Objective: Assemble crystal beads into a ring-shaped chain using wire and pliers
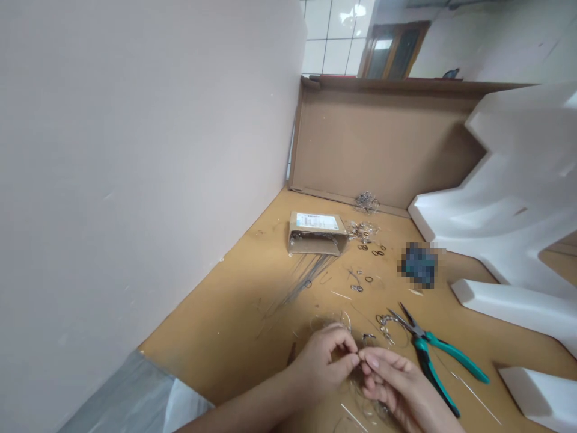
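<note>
My left hand (328,358) and my right hand (394,380) meet near the front of the tan tabletop, thumbs and fingertips pinched close together. Whatever sits between the fingertips is too small to make out. Thin curled wires (343,320) lie behind and below the fingers. Just right of my right hand rest long-nose pliers (421,337) with green and black handles, their jaws apart. A coil of wire with small metal bits (391,329) lies by the jaw tips.
A small labelled cardboard box (317,222) stands open-sided behind a bundle of straight wires (306,273). Several dark rings (369,279) and a wire heap (363,231) lie nearby. White foam pieces (509,307) line the right, a large cardboard panel (383,138) the back, a pale wall (148,150) the left.
</note>
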A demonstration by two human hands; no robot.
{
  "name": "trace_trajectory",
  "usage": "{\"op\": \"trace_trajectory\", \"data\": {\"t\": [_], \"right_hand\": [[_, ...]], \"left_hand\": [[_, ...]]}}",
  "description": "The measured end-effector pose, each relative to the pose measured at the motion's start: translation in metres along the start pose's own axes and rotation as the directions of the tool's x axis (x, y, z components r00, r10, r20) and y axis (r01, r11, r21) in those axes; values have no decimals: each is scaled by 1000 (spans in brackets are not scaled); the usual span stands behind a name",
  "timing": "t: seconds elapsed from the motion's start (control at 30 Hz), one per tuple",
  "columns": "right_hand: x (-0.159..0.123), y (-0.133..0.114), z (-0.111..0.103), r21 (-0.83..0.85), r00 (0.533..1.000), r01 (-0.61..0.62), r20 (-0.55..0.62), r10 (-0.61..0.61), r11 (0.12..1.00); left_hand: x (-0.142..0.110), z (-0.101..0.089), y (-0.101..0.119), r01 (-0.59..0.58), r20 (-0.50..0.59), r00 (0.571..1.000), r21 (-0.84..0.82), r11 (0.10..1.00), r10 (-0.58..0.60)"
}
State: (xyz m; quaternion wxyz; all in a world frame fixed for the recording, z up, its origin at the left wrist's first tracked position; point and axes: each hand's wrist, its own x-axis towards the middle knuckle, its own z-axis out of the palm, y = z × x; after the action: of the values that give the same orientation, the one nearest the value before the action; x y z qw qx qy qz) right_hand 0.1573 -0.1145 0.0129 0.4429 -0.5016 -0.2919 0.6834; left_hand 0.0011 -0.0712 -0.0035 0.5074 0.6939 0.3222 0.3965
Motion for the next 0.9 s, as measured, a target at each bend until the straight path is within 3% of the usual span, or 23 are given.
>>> {"op": "trace_trajectory", "data": {"t": [0.13, 0.3, 0.4, 0.5, 0.67, 0.8, 0.9], "right_hand": [[-1, -1, 5, 69, 998, 45, -41, -42, 997], [-5, -5, 5, 48, 995, 89, -44, -87, 995], [-6, -8, 2, 38, 991, 95, -97, -91, 995], [-5, -13, 2, -49, 980, 122, -153, -128, 991], [-2, -28, 6, -205, 967, 203, -111, -229, 957], [-6, -41, 0, -341, 929, 264, -162, -333, 902], [-13, -38, -13, -579, 840, 265, -254, -479, 771]], "left_hand": [[-2, 2, 1, -59, 6, 998, -78, 995, 59], [-3, 1, 4, 120, 87, 990, -59, 991, -114], [-3, 1, 5, 169, 106, 981, -25, 985, -165], [-3, 2, 4, 151, 106, 983, -20, 988, -148], [-3, 2, 2, 123, 122, 985, 10, 992, -123], [-4, 2, 3, 103, 116, 988, 31, 994, -106], [-4, 2, 3, 112, 114, 987, 33, 993, -115]]}}
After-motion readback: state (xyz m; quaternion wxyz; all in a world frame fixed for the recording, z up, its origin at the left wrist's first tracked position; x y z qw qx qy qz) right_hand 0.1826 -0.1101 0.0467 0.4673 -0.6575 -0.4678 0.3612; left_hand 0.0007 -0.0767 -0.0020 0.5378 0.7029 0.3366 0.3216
